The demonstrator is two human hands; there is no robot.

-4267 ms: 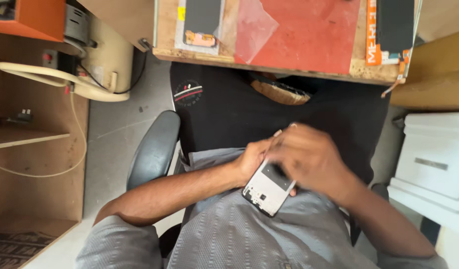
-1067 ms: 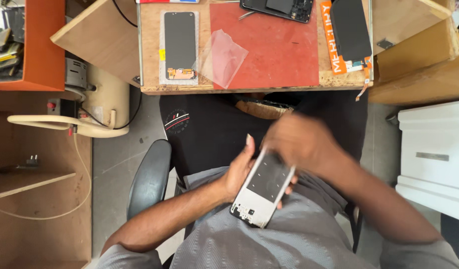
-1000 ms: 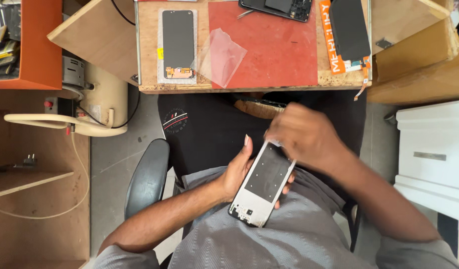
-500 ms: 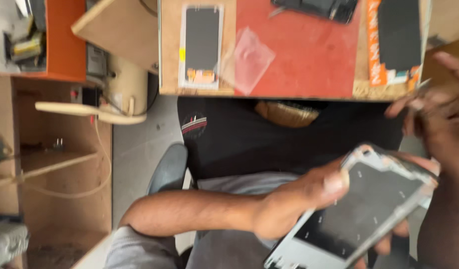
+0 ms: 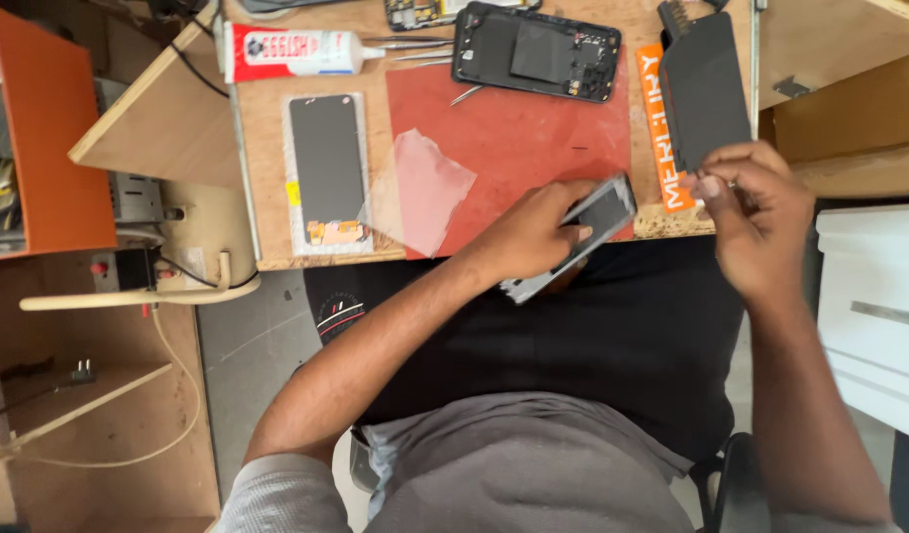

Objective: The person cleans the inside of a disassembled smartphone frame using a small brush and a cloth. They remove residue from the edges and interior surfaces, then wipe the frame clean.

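Wooden bench [image 5: 277,148] with red mat [image 5: 514,128], opened phone [image 5: 536,49] and spare screen [image 5: 326,168] laid out; left hand [image 5: 529,232] grips phone frame [image 5: 573,237] tilted at bench edge, right hand [image 5: 756,212] pinches something small, too tiny to identify, just beside it.

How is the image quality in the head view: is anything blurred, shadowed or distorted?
Head view: even, soft light with no strong glare. The left hand and the phone frame it grips are fairly sharp. The right hand is slightly soft at the fingertips. The red mat shows only a faint shadow near the hands. Table edges lean outward, a wide-lens effect.
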